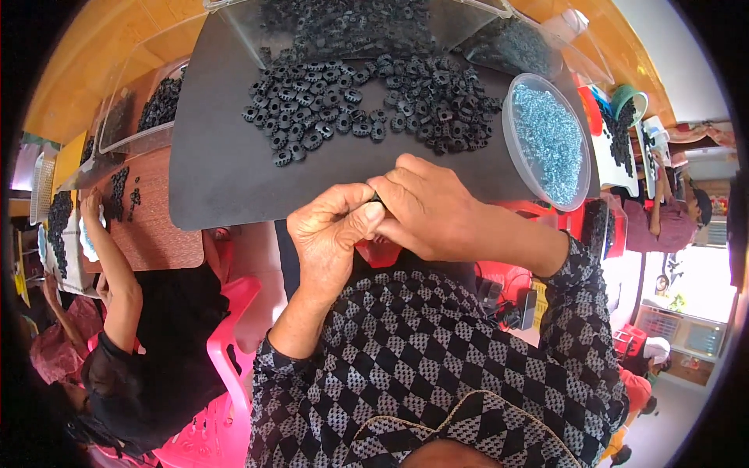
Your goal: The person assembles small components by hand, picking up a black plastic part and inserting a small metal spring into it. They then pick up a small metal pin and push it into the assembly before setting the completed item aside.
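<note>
While the left hand (324, 234) is pinching a small black piece (376, 197), the right hand (429, 207) is gripping it too.
Both are meeting by the table's (222, 164) near edge; a black heap (312, 109) is lying beyond, a tub (511, 148) of blue bits (550, 140) sitting rightward.

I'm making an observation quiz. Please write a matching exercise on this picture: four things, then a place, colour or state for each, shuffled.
Things
1. Right hand
2. Small beads
3. Black oval plastic pieces
4. Plastic chair

Descriptions
A. Pink, to the person's left
B. Heaped loose on the dark tabletop
C. Meeting the left hand at a small dark piece
D. Pale blue, in the round tub

Pairs: 1-C; 2-D; 3-B; 4-A
</note>
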The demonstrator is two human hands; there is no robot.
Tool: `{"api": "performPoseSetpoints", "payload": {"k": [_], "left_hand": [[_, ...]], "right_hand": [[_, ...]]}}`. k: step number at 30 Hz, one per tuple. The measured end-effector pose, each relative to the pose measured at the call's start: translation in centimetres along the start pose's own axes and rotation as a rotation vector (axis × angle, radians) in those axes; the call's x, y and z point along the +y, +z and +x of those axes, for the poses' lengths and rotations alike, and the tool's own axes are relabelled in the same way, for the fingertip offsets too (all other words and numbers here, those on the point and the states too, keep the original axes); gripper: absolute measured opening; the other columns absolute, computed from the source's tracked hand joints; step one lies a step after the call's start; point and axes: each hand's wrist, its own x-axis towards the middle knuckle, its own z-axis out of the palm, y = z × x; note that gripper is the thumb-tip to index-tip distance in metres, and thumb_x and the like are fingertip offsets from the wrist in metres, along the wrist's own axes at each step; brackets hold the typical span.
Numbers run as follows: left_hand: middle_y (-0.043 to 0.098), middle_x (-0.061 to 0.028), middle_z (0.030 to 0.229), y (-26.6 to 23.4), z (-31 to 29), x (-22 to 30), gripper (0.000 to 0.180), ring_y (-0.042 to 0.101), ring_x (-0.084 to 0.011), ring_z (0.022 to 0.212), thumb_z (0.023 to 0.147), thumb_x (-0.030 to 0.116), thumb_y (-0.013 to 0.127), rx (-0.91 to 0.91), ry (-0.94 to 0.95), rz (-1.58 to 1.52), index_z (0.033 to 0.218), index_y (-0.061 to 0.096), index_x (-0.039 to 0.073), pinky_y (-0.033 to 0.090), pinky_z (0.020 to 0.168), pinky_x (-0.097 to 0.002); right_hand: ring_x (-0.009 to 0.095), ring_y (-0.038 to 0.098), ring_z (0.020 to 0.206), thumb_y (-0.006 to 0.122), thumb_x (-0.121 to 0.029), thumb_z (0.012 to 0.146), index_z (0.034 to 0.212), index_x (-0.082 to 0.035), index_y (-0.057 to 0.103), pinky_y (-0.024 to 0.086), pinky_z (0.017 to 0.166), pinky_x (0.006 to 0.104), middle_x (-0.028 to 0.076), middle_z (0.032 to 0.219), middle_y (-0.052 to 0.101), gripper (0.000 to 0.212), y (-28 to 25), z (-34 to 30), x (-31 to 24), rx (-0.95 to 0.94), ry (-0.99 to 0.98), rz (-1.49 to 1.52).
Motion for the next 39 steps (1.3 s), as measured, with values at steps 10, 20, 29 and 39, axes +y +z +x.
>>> {"api": "performPoseSetpoints", "payload": {"k": [10, 20, 29, 39], "left_hand": [[0.060, -0.0021, 0.073, 0.3, 0.2, 1.8, 0.015, 0.054, -0.0053, 0.060, 0.077, 0.004, 0.072, -0.129, 0.131, 0.331, 0.089, 0.066, -0.003, 0.044, 0.052, -0.0190], [0.058, -0.0028, 0.072, 0.2, -0.3, 2.0, 0.014, 0.054, -0.0060, 0.057, 0.076, 0.002, 0.071, -0.071, 0.132, 0.414, 0.088, 0.065, -0.003, 0.043, 0.048, -0.0202], [0.059, -0.0038, 0.075, -0.2, -0.1, 2.3, 0.016, 0.054, -0.0086, 0.063, 0.076, 0.003, 0.071, -0.126, 0.194, 0.441, 0.089, 0.066, -0.005, 0.043, 0.055, -0.0208], [0.058, -0.0080, 0.069, 0.1, -0.5, 0.7, 0.014, 0.056, -0.0156, 0.060, 0.075, 0.002, 0.070, -0.038, 0.423, 0.593, 0.088, 0.065, -0.003, 0.044, 0.054, -0.0255]], "right_hand": [[0.029, 0.052, 0.070, 0.062, -0.009, 0.068, 0.079, -0.002, 0.049, 0.043, 0.060, 0.0400, 0.011, 0.070, 0.051, 0.018, -2.3, -0.4, 0.0, -0.165, 0.016, 0.087], [0.029, 0.045, 0.059, 0.057, -0.003, 0.075, 0.073, -0.001, 0.048, 0.036, 0.053, 0.0394, 0.011, 0.064, 0.043, 0.009, -2.3, 0.3, 0.2, -0.144, 0.015, 0.157], [0.031, 0.047, 0.062, 0.053, -0.006, 0.085, 0.077, 0.000, 0.051, 0.037, 0.056, 0.0408, 0.013, 0.066, 0.046, 0.010, -2.3, 0.5, 0.8, -0.218, 0.102, 0.294], [0.028, 0.044, 0.057, 0.062, 0.003, 0.070, 0.078, 0.002, 0.052, 0.034, 0.049, 0.0385, 0.011, 0.066, 0.043, 0.013, -0.9, -0.4, 0.1, -0.017, -0.041, 0.188]]}}
